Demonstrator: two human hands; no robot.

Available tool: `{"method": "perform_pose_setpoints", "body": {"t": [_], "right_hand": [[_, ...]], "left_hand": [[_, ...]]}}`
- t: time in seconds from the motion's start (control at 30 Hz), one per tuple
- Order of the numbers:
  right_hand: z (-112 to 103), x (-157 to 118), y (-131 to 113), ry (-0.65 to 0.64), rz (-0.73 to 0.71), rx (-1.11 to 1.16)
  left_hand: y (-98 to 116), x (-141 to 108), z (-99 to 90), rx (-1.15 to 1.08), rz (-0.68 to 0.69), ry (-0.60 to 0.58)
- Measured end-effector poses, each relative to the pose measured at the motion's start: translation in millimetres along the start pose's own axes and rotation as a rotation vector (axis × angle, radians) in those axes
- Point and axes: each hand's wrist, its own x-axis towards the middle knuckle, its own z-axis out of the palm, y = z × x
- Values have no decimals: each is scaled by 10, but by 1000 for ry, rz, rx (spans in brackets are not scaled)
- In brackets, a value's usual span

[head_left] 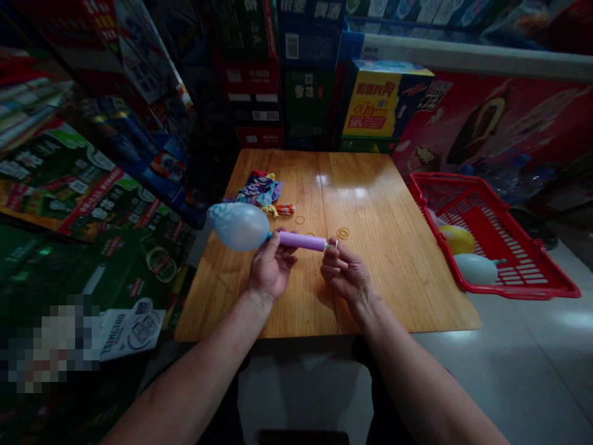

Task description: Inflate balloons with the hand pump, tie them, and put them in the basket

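A purple balloon pump (302, 241) lies level between my two hands over the wooden table. A pale blue, partly inflated balloon (238, 227) sits on the pump's left end. My left hand (272, 271) is closed around that end, thumb and fingers pinching where the balloon's neck meets the pump. With bent fingers, my right hand (345, 269) grips the small white handle (332, 245) at the pump's right end, close to the barrel. Behind the balloon lies a pile of flat, colourful balloons (262, 190). Several rubber bands (343, 233) rest just beyond the pump.
The wooden table (365, 191) has stacked boxes (306, 99) behind it and green beer cartons (139, 259) at the left. At its right edge stands a red basket (514, 232) holding a yellow balloon (456, 240) and a pale green balloon (475, 269).
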Motion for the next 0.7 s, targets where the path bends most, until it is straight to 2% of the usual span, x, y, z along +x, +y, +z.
{"method": "perform_pose_setpoints", "body": {"t": [0.1,0.17,0.3,0.43,0.5,0.63,0.7], "right_hand": [[7,47,92,22,2,-11],[8,61,68,53,5,2],[13,27,-131,48,34,-31],[45,-4,-246,10,-11,-28],[62,18,-166,21,-28,-9],[77,89,73,45,-36,-26],[76,105,101,56,-36,-33]], "left_hand": [[-91,-15,11,-12,-27,4],[-74,20,0,-12,-20,4],[100,141,-58,-10,-26,6],[225,188,-83,-29,76,49],[176,144,-51,-30,117,42],[-19,23,32,-7,33,-32],[-61,9,40,-1,21,-32]]}}
